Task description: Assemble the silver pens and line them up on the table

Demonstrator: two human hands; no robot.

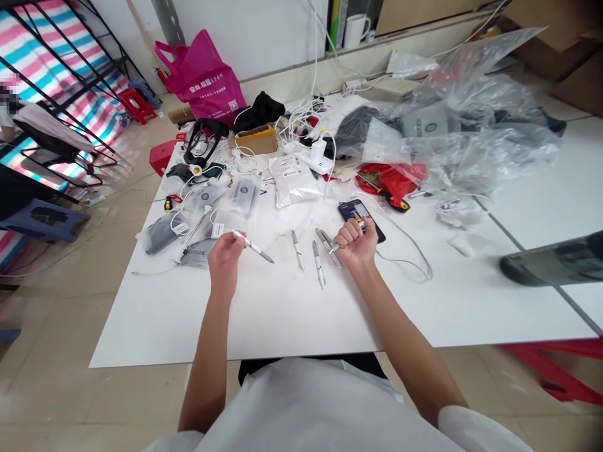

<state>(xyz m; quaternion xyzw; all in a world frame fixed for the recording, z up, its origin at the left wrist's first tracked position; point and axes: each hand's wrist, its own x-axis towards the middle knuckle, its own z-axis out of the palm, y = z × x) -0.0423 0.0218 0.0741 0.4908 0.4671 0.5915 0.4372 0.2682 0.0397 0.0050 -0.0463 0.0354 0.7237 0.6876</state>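
Note:
My left hand is closed on a white pen with a grey end that points down to the right, above the white table. My right hand is a fist around a pen, whose silvery end sticks out at its left side. Between my hands lie a white-and-grey pen and another pen. Further pens lie close beside my right hand, partly overlapping. Just behind that hand is a dark phone with its screen lit, partly covered by my fingers.
Grey packages and cables crowd the left side. Behind are a white parcel, a power strip, a red bag and a pink bag. Clear plastic bags and a bottle stand or lie to the right.

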